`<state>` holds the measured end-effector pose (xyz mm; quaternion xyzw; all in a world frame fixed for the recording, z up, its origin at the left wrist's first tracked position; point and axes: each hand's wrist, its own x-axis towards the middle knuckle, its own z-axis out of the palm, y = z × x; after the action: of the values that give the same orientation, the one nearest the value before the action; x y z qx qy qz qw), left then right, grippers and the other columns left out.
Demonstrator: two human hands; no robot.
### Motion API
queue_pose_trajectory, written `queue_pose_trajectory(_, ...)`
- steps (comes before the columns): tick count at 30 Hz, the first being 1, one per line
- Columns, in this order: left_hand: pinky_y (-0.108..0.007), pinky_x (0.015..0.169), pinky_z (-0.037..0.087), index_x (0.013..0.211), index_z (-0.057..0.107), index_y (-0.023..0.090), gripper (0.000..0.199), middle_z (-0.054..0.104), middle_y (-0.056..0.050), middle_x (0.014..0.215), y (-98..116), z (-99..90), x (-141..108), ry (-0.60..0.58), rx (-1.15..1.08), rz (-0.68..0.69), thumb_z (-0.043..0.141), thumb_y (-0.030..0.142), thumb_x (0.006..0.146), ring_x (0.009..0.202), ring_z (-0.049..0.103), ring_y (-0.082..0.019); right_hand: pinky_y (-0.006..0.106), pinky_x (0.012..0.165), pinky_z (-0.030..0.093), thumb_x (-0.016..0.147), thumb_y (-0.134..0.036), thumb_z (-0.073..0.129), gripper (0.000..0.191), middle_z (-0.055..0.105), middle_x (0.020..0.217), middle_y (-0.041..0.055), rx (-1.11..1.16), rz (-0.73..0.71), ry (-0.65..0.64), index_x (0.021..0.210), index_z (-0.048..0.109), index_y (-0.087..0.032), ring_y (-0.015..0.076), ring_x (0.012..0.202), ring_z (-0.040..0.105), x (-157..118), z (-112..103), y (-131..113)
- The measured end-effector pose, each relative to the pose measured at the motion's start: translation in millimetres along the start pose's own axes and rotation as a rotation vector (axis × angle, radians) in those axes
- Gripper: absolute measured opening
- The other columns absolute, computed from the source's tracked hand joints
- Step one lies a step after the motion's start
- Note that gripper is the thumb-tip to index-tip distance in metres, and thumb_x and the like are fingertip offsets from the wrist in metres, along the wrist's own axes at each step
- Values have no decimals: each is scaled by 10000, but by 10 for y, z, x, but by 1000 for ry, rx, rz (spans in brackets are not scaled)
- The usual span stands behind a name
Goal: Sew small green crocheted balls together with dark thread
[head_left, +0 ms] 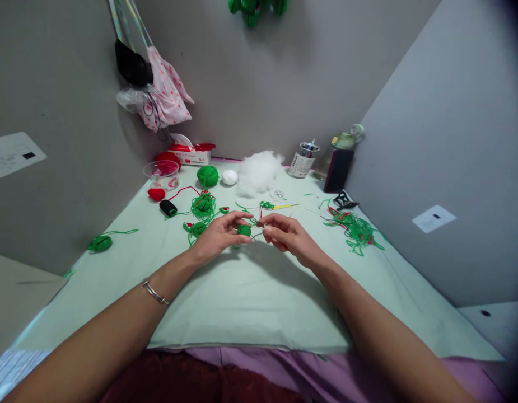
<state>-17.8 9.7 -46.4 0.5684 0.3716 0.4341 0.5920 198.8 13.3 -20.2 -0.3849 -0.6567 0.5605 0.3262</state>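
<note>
My left hand (220, 234) is closed on a small round green crochet piece (244, 230), held between thumb and fingers above the table. Close by on the right, my right hand (287, 234) is pinched shut. A dark strand runs between the two hands, but what sits in the right fingertips is too small to name. Just beyond them lies a yellow-handled crochet hook (284, 206) beside a small green piece (266, 205). Left of my left hand are a green crocheted piece with red bits (195, 228) and a tangle of green yarn (203, 206).
At the back stand a green yarn ball (208, 176), white stuffing (261, 172), a can of pens (303, 160), a phone (339, 170) and a tissue box (191, 155). Black thread (168, 208) lies left; yarn scraps (357, 230) lie right. Grey partitions (259, 95) enclose the table.
</note>
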Motion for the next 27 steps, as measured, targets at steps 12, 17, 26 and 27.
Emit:
queue_pose_trajectory(12, -379, 911, 445, 1192, 676, 228, 449, 631, -62, 1061, 25, -56, 6, 91, 163, 34, 755, 419, 793, 1027, 571, -224, 322, 857, 473, 930, -425, 608, 293, 699, 1112, 69, -563, -31, -234, 1092, 709, -203, 204, 990, 621, -165, -385, -224)
queue_pose_trajectory(17, -383, 952, 453, 1194, 665, 212, 447, 668, -80, 1145, 7, -72, 14, 118, 150, 33, 748, 398, 796, 1069, 600, -234, 311, 833, 433, 999, -160, 396, 353, 664, 1228, 116, -1230, 38, 260, 1200, 684, -192, 241, 1075, 613, -3, -555, 111)
queue_pose_trajectory(26, -423, 1103, 388, 1318, 584, 215, 518, 622, -101, 1331, -125, -82, 42, 138, 326, 202, 661, 211, 805, 1247, 564, -244, 321, 772, 397, 911, -30, 410, 324, 671, 1067, 209, -1415, 174, 207, 972, 720, -101, 292, 1034, 605, 187, -607, 227)
queue_pose_trajectory(27, -433, 1091, 393, 1315, 594, 227, 511, 632, -97, 1320, -124, -95, 39, 153, 384, 213, 660, 212, 809, 1233, 569, -253, 327, 778, 396, 902, -19, 410, 320, 670, 1054, 224, -1401, 176, 220, 944, 719, -90, 297, 1028, 607, 193, -597, 215)
